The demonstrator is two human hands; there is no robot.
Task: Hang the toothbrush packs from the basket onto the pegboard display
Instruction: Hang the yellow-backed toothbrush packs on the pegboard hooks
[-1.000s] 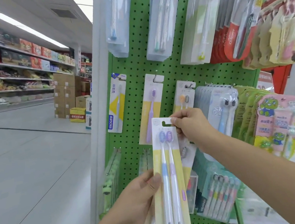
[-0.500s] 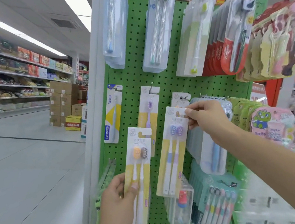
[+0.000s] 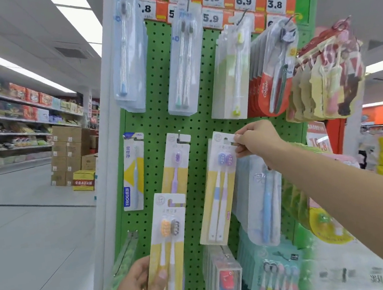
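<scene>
1. Two toothbrush packs are in your hands, both in front of the green pegboard (image 3: 197, 124).
2. Your right hand (image 3: 256, 142) pinches the top corner of the blue-and-purple twin pack (image 3: 217, 190), its hang slot pressed against the board near centre.
3. Your left hand (image 3: 141, 284), at 7 o'clock, grips the lower part of the orange-and-grey twin pack (image 3: 167, 241) upright.

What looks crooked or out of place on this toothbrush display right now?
The twin pack with purple heads hangs askew, its bottom swung left, because the right hand pinches its top tab at the pegboard. The left hand holds a second pack, not yet hung. Nothing looks damaged.
</scene>
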